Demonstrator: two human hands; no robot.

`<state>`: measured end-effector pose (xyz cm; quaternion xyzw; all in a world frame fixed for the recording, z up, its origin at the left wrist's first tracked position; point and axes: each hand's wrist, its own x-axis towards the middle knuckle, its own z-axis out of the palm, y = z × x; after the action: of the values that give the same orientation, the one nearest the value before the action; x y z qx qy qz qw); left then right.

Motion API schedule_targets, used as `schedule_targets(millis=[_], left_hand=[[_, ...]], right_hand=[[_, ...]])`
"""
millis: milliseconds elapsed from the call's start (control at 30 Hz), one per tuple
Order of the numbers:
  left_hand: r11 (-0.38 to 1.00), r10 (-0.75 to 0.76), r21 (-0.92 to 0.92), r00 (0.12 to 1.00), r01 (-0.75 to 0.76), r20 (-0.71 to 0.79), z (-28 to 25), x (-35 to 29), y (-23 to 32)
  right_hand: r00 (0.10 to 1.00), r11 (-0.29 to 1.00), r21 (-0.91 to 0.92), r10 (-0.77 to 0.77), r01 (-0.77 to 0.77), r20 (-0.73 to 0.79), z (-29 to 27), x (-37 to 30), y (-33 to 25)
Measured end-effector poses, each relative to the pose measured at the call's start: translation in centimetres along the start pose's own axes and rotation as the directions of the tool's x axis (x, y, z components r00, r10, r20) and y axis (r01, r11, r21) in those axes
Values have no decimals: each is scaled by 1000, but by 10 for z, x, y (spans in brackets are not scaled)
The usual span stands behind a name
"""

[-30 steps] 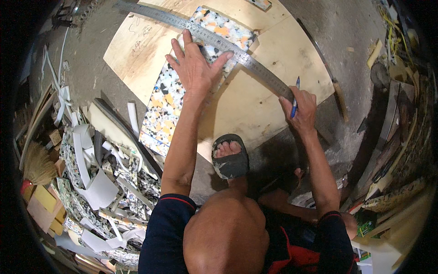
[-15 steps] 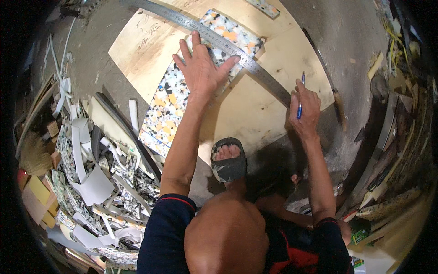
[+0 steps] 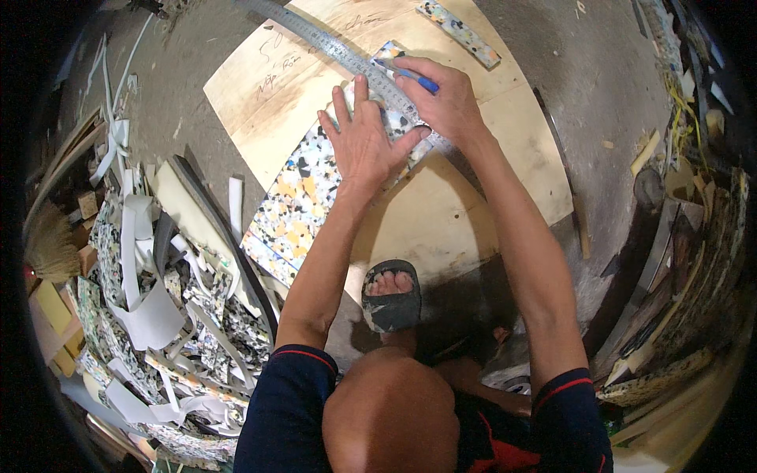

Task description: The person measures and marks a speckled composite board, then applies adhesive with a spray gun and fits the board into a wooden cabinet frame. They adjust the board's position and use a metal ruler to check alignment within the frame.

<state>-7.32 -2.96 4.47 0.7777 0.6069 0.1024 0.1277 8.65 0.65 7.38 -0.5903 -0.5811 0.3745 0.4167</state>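
Observation:
My left hand [image 3: 363, 148] lies flat with its fingers spread on a strip of multicoloured speckled foam [image 3: 290, 201]. Its fingertips and thumb touch the edge of a long metal ruler [image 3: 330, 50] that crosses the foam at a slant. A blue pen [image 3: 427, 83] is gripped in my right hand [image 3: 448, 101], its tip at the foam near the far end, along the ruler's far side. Part of the ruler's near end is hidden under my right hand and forearm. Beneath the foam is a pale wooden board [image 3: 516, 169] with handwriting on it.
A narrow speckled foam offcut [image 3: 460, 34] lies at the board's far right. On the left is a heap of foam scraps and white strips [image 3: 154, 319], with a straw broom [image 3: 54, 246] beside it. More scraps [image 3: 686, 260] line the right side. My sandalled foot [image 3: 392, 296] rests near the board.
My right hand with the pen has moved left and away from me, from the ruler's near end to the foam's far part. My left hand still presses the foam and ruler.

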Motion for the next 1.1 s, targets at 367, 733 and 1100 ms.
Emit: schedule_targets(millis=[367, 733, 1100], left_hand=[[1000, -13, -8, 1000, 13, 16, -4, 0, 3], [1000, 9, 19, 999, -8, -40, 1, 0, 1], [1000, -18, 13, 1000, 18, 1, 0, 0, 2]], right_hand=[[992, 996, -80, -19, 29, 122, -4, 12, 0], [963, 968, -248, 25, 44, 268, -78, -59, -6], [984, 945, -315, 133, -90, 117, -108, -102, -21]])
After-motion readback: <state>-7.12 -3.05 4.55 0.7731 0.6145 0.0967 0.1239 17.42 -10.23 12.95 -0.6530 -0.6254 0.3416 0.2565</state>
